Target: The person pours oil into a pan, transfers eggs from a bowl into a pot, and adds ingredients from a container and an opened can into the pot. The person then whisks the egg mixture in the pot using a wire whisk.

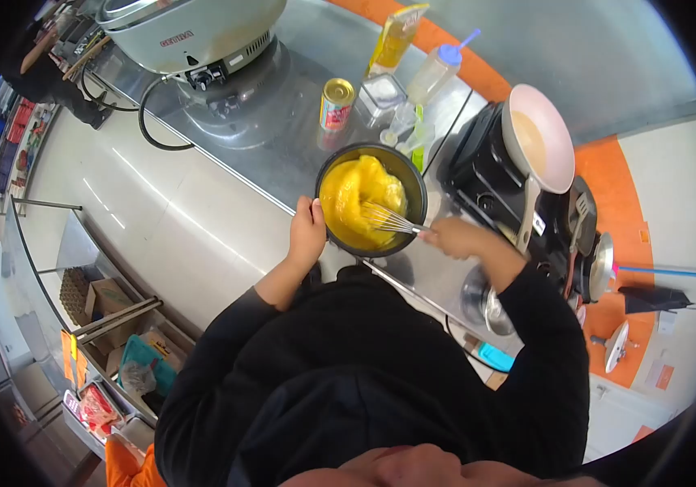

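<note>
A dark round pot [421,183] is held near the counter's front edge, with a yellow, eggy-looking mixture [348,191] in it. My left hand [307,231] grips the pot's rim on its left side, thumb on top. In my right hand [455,238] is the handle of a wire whisk [393,219], whose wires dip into the mixture at the right side of the pot. Just behind the pot stand a small can [337,105] and a clear square container of white powder [383,91].
A large grey appliance [194,40] with a black hose occupies the counter's far left. At the back are a yellow pouch [397,36] and a squeeze bottle [436,71]. To the right, a pink-white pan [555,138] rests on a black stove [478,154]. A person [48,77] stands far left.
</note>
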`<action>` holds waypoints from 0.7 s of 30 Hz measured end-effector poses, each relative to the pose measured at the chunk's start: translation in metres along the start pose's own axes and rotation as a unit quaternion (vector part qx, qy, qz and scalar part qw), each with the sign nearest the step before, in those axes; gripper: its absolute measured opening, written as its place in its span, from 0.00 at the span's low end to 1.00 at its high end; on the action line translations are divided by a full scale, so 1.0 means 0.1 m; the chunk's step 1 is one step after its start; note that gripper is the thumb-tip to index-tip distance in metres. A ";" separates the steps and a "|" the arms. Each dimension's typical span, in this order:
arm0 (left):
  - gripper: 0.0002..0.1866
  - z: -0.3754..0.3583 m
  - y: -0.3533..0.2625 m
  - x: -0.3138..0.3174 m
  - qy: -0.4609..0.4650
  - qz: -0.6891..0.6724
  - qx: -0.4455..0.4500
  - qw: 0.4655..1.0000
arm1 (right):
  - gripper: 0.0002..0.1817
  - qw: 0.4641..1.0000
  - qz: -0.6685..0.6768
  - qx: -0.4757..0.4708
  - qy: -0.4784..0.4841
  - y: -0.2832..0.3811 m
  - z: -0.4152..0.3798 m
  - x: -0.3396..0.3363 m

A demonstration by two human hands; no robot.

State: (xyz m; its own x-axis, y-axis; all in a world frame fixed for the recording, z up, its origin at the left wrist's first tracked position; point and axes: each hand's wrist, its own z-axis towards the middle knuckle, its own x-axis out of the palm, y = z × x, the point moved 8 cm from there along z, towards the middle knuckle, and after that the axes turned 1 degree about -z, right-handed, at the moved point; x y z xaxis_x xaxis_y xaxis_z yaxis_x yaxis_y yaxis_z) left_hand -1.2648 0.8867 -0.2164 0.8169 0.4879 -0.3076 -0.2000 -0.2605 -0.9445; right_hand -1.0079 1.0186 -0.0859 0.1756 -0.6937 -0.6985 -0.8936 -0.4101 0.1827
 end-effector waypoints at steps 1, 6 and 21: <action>0.13 -0.09 -0.12 -0.03 0.007 0.002 -0.004 1.000 | 0.29 0.985 0.071 0.052 0.149 -0.02 -0.14 0.15; 0.13 -0.13 -0.27 -0.06 0.011 -0.072 -0.048 0.996 | 0.28 0.990 -0.012 0.040 0.131 0.08 -0.20 0.09; 0.16 0.84 -0.43 -0.17 0.081 0.064 0.069 0.992 | 0.28 0.985 0.130 -0.008 0.115 0.05 -0.29 0.11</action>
State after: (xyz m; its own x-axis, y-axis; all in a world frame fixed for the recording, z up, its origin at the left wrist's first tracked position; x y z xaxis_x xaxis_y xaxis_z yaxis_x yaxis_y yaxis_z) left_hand -1.3152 0.9592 -0.1802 0.8538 0.3152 -0.4143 -0.3709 -0.1901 -0.9090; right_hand -0.9987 0.9917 -0.0721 0.0331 -0.8918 -0.4513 -0.9142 -0.2095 0.3470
